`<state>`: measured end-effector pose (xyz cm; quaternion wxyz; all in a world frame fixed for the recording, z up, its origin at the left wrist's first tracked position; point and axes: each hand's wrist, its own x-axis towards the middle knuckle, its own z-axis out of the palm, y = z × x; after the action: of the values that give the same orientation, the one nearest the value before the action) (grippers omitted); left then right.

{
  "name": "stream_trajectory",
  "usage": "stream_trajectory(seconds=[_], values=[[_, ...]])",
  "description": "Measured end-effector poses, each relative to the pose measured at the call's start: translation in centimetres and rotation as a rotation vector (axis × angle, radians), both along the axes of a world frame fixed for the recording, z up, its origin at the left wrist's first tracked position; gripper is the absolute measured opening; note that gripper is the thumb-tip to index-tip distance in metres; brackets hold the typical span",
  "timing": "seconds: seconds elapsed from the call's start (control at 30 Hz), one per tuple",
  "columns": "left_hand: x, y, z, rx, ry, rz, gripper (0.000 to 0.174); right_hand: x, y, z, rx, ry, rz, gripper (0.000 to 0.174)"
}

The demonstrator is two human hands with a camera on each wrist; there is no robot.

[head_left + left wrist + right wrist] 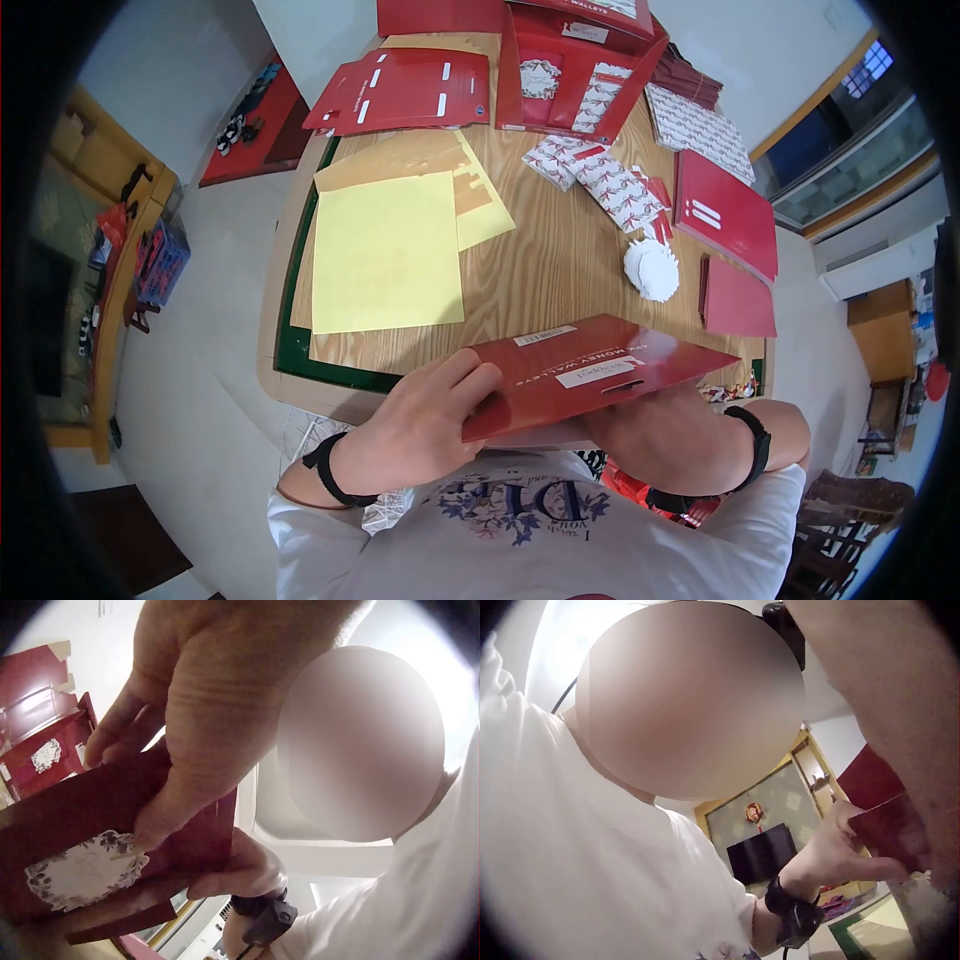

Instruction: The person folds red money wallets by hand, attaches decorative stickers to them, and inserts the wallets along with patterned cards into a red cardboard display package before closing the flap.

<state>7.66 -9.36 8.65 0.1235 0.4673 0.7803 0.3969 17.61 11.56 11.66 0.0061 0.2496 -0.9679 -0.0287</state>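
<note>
A red cardboard box (610, 365), printed with "MONEY WALLETS" and bearing white labels, is held tilted over the table's near edge, close to the person's chest. My left hand (425, 420) grips its left end, thumb on one face and fingers on the other, as the left wrist view shows. A white die-cut piece with a leafy border (90, 870) shows on the box face turned toward that camera. My right hand (670, 435) holds the box at its right side; the panel hides its fingers in the head view, while the left wrist view shows it against the lower edge.
Yellow sheets (385, 260) lie on the table's left, flat red card pieces (415, 90) behind them. An upright red box (580, 80) stands at the back. Patterned envelopes (610, 185), white scalloped cutouts (652, 270) and red card stacks (725, 215) occupy the right.
</note>
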Motion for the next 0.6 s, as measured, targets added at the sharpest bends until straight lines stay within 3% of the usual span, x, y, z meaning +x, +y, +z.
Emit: stream_trajectory(seconds=[0.13,0.23,0.6], values=[[-0.30,0.01,0.12,0.014,0.000,-0.035,0.029,-0.16,-0.43,0.42,-0.024,-0.030,-0.105,0.018],[-0.47,0.07,0.07,0.024,0.011,-0.077,0.031,-0.08,-1.02,0.66,0.046,-0.042,-0.163,0.030],[-0.68,-0.25,-0.44,0.013,-0.081,-0.076,0.050,-0.49,-0.61,0.57,-0.007,-0.002,-0.113,0.022]])
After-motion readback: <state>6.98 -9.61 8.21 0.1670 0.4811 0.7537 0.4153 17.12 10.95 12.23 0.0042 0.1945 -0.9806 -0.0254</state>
